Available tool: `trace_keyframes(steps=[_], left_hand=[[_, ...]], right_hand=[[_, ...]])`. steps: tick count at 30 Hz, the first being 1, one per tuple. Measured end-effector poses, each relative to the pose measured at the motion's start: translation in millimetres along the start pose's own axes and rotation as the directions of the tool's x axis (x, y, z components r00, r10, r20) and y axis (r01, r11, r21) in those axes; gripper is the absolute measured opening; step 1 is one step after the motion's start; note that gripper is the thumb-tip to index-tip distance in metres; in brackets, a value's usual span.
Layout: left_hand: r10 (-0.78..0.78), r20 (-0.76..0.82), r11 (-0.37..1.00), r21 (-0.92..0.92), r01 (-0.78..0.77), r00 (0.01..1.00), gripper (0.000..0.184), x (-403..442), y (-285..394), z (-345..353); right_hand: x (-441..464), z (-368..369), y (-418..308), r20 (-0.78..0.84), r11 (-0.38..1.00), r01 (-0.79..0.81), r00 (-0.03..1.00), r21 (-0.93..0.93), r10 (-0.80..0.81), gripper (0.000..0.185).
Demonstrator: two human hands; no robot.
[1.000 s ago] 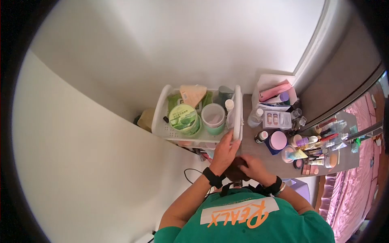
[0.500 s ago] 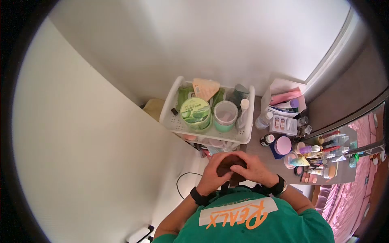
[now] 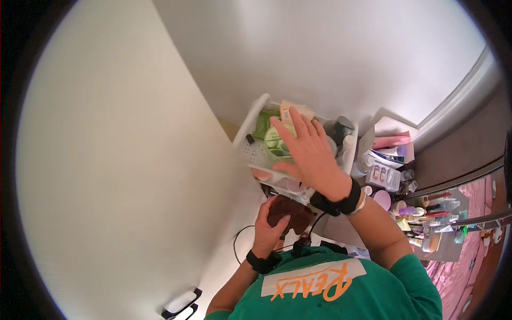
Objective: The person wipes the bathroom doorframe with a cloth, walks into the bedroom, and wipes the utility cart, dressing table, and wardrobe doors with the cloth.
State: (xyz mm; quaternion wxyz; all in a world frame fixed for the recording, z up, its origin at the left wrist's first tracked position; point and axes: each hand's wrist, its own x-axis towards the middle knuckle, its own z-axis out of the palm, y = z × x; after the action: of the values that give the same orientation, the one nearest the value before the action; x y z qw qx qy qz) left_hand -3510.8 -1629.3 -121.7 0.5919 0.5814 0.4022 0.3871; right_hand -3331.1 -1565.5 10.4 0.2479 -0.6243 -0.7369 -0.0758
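Left to right, state of work. Brown item [image 3: 290, 209] picked up, in the left hand [image 3: 262, 234], outside the white basket [image 3: 246, 120]; not set down. Basket loaded: small dark object [image 3: 249, 139] by the left end, green packet [image 3: 262, 127] behind it, green-lidded tub [image 3: 274, 145] mid-basket, peach packet [image 3: 303, 109] on the far side, dark cup [image 3: 343, 128] and white-capped bottle [image 3: 348, 142] toward the right. None seen lifted out; tub partly covered by the right hand [image 3: 319, 162], so not fully readable. Farther right, open box [image 3: 406, 134] with a pink item [image 3: 390, 142] and assorted cosmetics [image 3: 418, 212] on the worktop [image 3: 338, 228]; no hand on them. My reading: mid-handling, one hand laden, the other free. How much is left beyond the brown item in hand, cannot tell.

Position against fingers. Left fingers: closed around the brown item's left edge, thumb laid over its near face; fingertips behind hidden. Item lies mostly to the right of that grip, just near of the basket's near rim; whether it touches the rim, cannot tell. Looks soft, folded. Right fingers: spread wide, pointing far and left above the tub and peach packet, nothing visible in them; contact with the tub unclear. Brown item lies near and left of this hand, apart from it.
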Motion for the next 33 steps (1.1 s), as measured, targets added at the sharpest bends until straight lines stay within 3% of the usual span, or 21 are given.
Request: trace_keyframes(steps=[2, 5, 8, 11, 14, 20, 27, 33], left_hand=[[-0.009, -0.022, 1.0, -0.023, 0.008, 1.0, 0.056, -2, -3, -4], [-0.012, -0.055, 0.999, -0.031, 0.01, 0.998, 0.056, -4, -5, -10], [-0.02, -0.083, 0.999, -0.052, 0.015, 0.996, 0.055, -2, -9, -15], [-0.014, -0.084, 0.999, -0.031, 0.012, 0.996, 0.055, 1, -6, -17], [-0.028, -0.081, 0.997, -0.073, 0.022, 0.996, 0.054, 3, -1, -14], [0.009, -0.068, 0.997, -0.078, -0.015, 0.998, 0.053, 5, -7, -8], [0.018, -0.082, 1.0, -0.016, -0.019, 0.997, 0.054, 4, -8, -9], [-0.024, -0.187, 0.996, -0.091, 0.007, 0.982, 0.06, 5, -4, -8]], right_hand=[[9, 13, 3, 0.077, 0.998, 0.006, 0.997, -0.058, -0.002, 0.084], [10, 26, 14, 0.206, 0.988, -0.065, 0.978, 0.137, 0.036, 0.077], [8, 31, 17, 0.12, 0.976, -0.05, 0.992, 0.21, 0.025, 0.072], [9, 30, 23, 0.119, 0.936, -0.17, 0.983, 0.307, 0.139, 0.068], [11, 23, 27, 0.078, 0.92, -0.167, 0.986, 0.355, 0.149, 0.066], [14, 15, 27, 0.027, 0.936, -0.138, 0.99, 0.324, 0.137, 0.066], [4, 33, 21, 0.076, 0.97, -0.035, 0.997, 0.239, 0.018, 0.07], [0, 23, 17, 0.054, 0.985, 0.036, 0.998, 0.168, -0.046, 0.068]])
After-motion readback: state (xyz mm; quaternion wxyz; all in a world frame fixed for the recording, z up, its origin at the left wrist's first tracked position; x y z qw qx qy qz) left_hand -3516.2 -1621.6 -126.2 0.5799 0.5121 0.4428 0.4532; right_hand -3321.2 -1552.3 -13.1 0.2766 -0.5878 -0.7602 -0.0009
